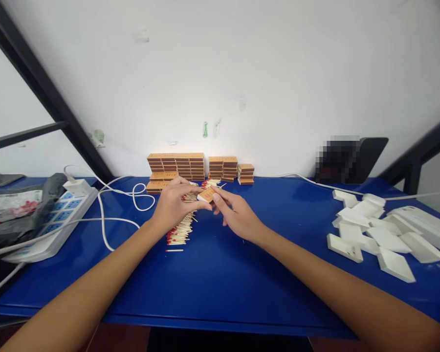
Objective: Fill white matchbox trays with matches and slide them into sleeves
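Note:
An orange matchbox [207, 195] with a white end showing is held above the blue table, between both hands. My right hand [236, 211] is closed on its right side, thumb on top. My left hand [176, 204] has its thumb and fingers against the white end at the left. Beneath and beside my left hand lies a pile of red-tipped matches [180, 231], partly hidden by it; one loose match [174, 250] lies in front. Stacked matchboxes [190, 166] stand behind the hands along the wall, with smaller stacks [223, 167] to their right.
Several white inner trays [352, 222] lie scattered on the right of the blue table [212, 288]. At the left are a white power strip [64, 215], white cables [102, 215] and a dark plastic bag [7, 210]. A black object [370, 159] stands at the back right.

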Available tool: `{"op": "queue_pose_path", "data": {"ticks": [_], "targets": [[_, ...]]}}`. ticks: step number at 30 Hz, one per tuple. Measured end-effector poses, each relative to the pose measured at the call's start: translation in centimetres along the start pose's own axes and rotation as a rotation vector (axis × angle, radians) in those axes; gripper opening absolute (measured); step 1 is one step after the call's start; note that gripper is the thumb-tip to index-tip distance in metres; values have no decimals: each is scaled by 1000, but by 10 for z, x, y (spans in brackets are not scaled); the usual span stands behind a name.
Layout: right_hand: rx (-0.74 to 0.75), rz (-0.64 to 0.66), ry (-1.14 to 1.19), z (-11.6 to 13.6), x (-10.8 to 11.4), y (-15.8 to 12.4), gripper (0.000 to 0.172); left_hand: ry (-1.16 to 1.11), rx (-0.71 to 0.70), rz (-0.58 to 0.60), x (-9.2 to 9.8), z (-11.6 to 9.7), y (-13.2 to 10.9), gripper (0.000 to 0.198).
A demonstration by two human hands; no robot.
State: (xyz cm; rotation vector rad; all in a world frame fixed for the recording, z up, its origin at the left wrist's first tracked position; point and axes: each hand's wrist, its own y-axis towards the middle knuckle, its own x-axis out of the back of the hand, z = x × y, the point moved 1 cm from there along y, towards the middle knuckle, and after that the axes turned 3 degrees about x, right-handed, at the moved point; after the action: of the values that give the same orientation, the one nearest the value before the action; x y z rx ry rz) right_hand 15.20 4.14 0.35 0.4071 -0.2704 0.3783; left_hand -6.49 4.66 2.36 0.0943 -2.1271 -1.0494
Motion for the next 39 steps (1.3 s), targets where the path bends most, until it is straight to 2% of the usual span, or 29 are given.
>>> {"op": "queue_pose_path", "data": {"ticks": [4,7,10,13,18,22,26,33,36,39], "targets": [[21,-32,-46,0,4,1,68,-4,-32,38,-1,1,0,48],[99,-28,-162,1,9,2,64,17,-83,78,-3,3,1,43],[150,-45,-265,-1,15,5,60,103,-95,109,5,14,7,37],[159,-97,-383,-8,24,10,54,275,-58,99,26,41,18,35],[127,-152,-576,-23,44,19,43,551,151,76,69,99,26,40],[127,-177,-710,-31,59,24,42,682,242,158,85,121,21,47],[121,-198,-770,-35,67,27,43,754,309,196,86,127,17,43],[49,-204,-862,-39,75,31,44,739,340,157,81,122,14,44],[-7,-202,-1011,-31,97,34,41,750,351,135,79,116,14,47],[-87,-223,-1268,-15,138,35,32,822,321,115,75,104,16,51]]}}
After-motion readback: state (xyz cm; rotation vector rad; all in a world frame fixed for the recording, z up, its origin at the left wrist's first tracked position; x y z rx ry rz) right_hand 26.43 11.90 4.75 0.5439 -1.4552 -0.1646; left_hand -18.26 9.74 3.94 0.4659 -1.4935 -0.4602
